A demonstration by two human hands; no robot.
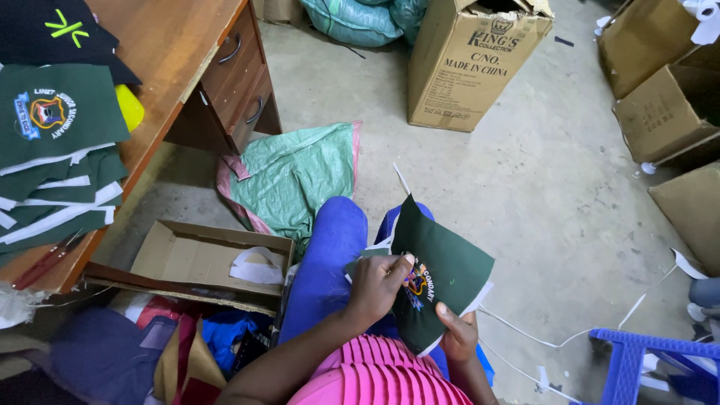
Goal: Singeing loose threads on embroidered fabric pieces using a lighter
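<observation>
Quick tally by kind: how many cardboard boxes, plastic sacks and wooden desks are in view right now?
Cardboard boxes: 5, the tall upright one, three stacked at right, one open flat one.
Plastic sacks: 2, green on floor, blue-green at top.
Wooden desks: 1.
Total: 8

Your right hand (459, 335) sat mostly hidden behind the green cloth piece (441, 271); the blue plastic stool (646, 364) was cropped at the frame's edge.
</observation>
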